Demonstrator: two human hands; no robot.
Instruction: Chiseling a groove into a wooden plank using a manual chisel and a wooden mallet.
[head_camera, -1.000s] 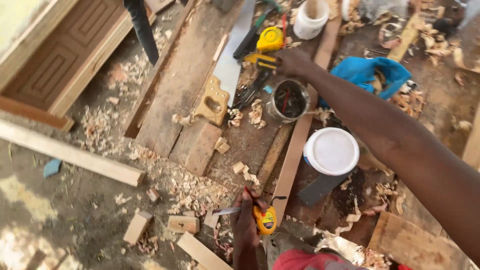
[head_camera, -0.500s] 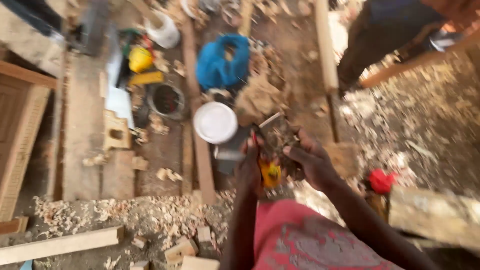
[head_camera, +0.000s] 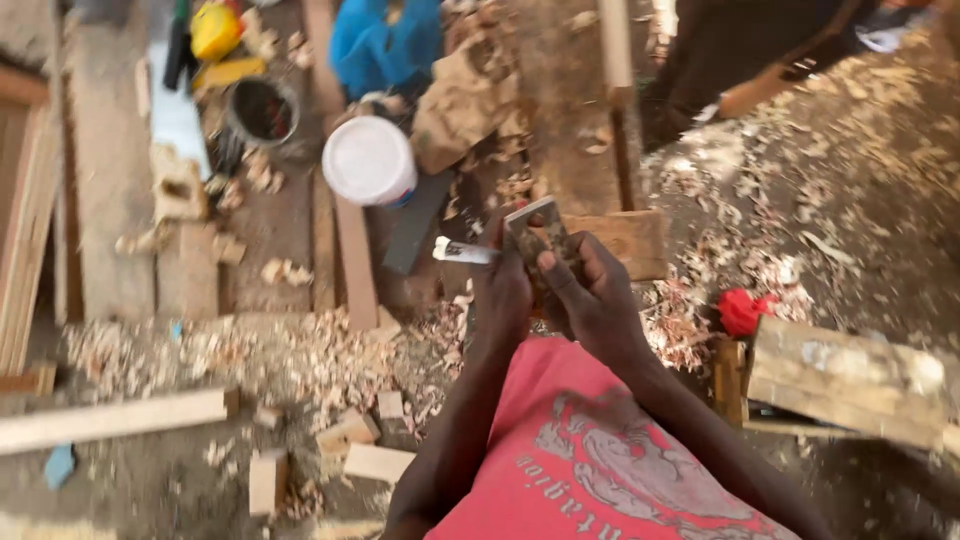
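Note:
Both my hands meet over my red-shirted lap, at the middle of the head view. My right hand (head_camera: 592, 300) grips a small dark flat block (head_camera: 535, 232) with a pale top edge, its thumb pressed on the face. My left hand (head_camera: 500, 290) is closed just left of the block. A short pale strip (head_camera: 463, 252), like a blade or tape end, sticks out leftward from its fingers. What lies between the palms is hidden.
A white lidded bucket (head_camera: 370, 160), a blue cloth (head_camera: 385, 45), a dark open tin (head_camera: 262, 110) and a yellow tool (head_camera: 215, 30) lie ahead among planks and shavings. At right are a wooden box (head_camera: 845, 380) and a red object (head_camera: 745, 310). Another person's dark-clothed legs (head_camera: 730, 60) stand top right.
One second ago my right arm reached far ahead to the tin while the left held a yellow tape. Now both hands are together on the block, and the yellow case is out of sight.

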